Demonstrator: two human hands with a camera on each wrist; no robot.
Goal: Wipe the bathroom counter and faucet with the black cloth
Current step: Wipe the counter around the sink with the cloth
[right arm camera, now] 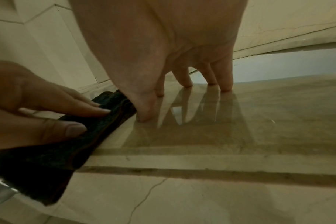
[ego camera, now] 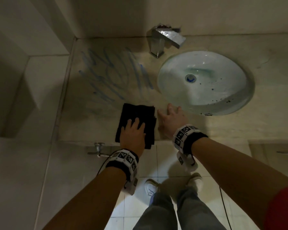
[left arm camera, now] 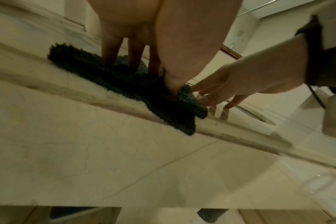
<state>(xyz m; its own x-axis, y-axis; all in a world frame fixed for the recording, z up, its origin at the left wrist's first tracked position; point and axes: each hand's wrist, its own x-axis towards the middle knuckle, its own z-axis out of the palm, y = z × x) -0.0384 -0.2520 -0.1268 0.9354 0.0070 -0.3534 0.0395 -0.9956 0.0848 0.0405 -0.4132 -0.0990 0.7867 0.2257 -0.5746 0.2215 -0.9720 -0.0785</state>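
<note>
Near the front edge of the counter (ego camera: pixel 206 128), the left hand (ego camera: pixel 133 135) lay flat on the black cloth (ego camera: pixel 136 113), its straight fingers (left arm camera: pixel 111 50) pressing the folded pad down rather than gripping it. Just beside the cloth's right edge, the right hand (ego camera: pixel 170 120) held nothing; its spread fingertips (right arm camera: pixel 225 86) rested on the bare stone, the thumb close against the cloth, between cloth and sink (ego camera: pixel 206 82). Behind the cloth, blue streaks (ego camera: pixel 110 75) covered the counter's left part, and the wet faucet (ego camera: pixel 165 40) stood at the back wall, well apart from both hands, so the wiping appeared barely begun. The cloth's near edge overhung the counter lip, which looked like the main risk: with only flat pressure and no pinch, a pull toward the body could drag it off onto the floor. A light or uneven push might also smear the blue marks sideways, possibly into the sink. The folded layers could slide apart under the palm.
</note>
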